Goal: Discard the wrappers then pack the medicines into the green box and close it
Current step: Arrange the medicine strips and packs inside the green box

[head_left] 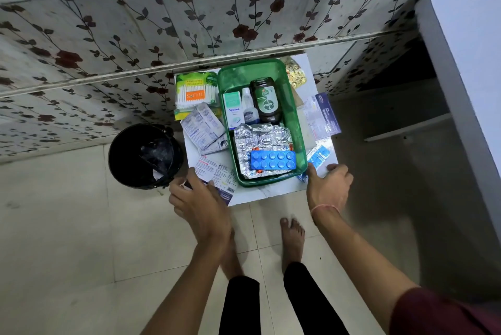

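Fingers of my left hand (199,200) pinch a printed wrapper (217,172); my right hand (329,185) rests spread on the white table (267,193). Green box (299,123) sits open there, black bin (145,155) beside on tiled floor (67,226).

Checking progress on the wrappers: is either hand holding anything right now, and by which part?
The left hand pinches the near corner of a printed white packet lying on the table. The right hand rests at the table's edge, seemingly holding nothing.

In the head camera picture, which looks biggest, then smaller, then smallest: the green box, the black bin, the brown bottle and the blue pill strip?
1. green box
2. black bin, looks nearly as big
3. brown bottle and blue pill strip: too alike to rank.
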